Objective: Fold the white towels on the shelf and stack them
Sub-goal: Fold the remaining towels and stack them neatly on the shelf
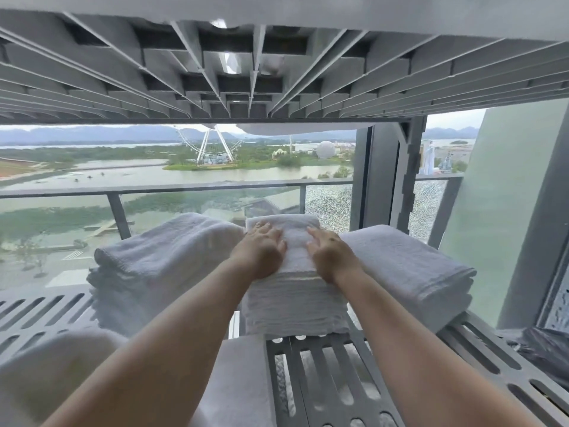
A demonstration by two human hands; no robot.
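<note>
Head view, only view. Both arms reach forward onto a grey slotted shelf. Left hand and right hand lie palm-down, fingers spread, flat on top of the middle stack of folded white towels; pressing, nothing gripped, neither hand closed. The hands sit side by side with a strip of towel showing between them. Palms are hidden, so contact under them can't be checked.

The middle stack stands on the shelf, centre, many thin layers visible at its front face. Left pile of thicker folded towels is just beside it, looser, its lower edge blurred and partly behind the left forearm. Right pile also just beside it, neater, near the shelf's right edge.

Bottom left: soft white cloth, out of focus and cut by the frame, can't tell if folded.

Upper shelf underside fills the top, ribbed grey; something white on it shows through the gaps, unclear what.

Behind: window, balcony railing, water, ferris wheel half hidden by the upper shelf. Dark crumpled thing at right edge, cut off, unidentifiable.
</note>
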